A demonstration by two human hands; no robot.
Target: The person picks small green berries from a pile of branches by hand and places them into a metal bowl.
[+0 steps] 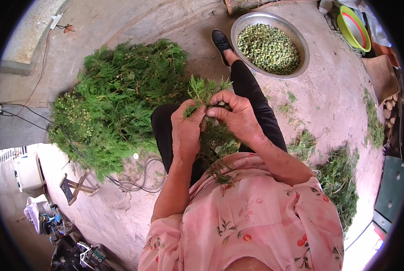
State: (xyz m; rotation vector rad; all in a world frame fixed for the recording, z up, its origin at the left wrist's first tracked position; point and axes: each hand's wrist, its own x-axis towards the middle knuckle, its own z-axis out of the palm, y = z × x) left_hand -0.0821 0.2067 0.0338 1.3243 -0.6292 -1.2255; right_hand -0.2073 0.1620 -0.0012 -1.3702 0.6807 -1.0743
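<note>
Both hands meet above the lap around a green conifer sprig point(202, 88). My left hand point(189, 118) pinches its stem between thumb and fingers, with some leaves poking out beside the thumb. Close against it, my right hand point(234, 113) has its thumb and forefinger curled on the same sprig; what lies between the fingertips is hidden. More cut foliage point(227, 149) rests on the lap below the hands. To the left is a large heap of conifer branches point(130, 91) bearing small pale cones. A wide metal basin point(305, 50) beyond the right foot holds many small green cones.
A smaller pile of branches point(339, 183) lies at the right, with scattered sprigs point(302, 144) on the concrete floor. A black cable point(144, 184) loops near a small folding stool point(74, 186) at the left. A green plastic basin point(344, 25) stands at the upper right.
</note>
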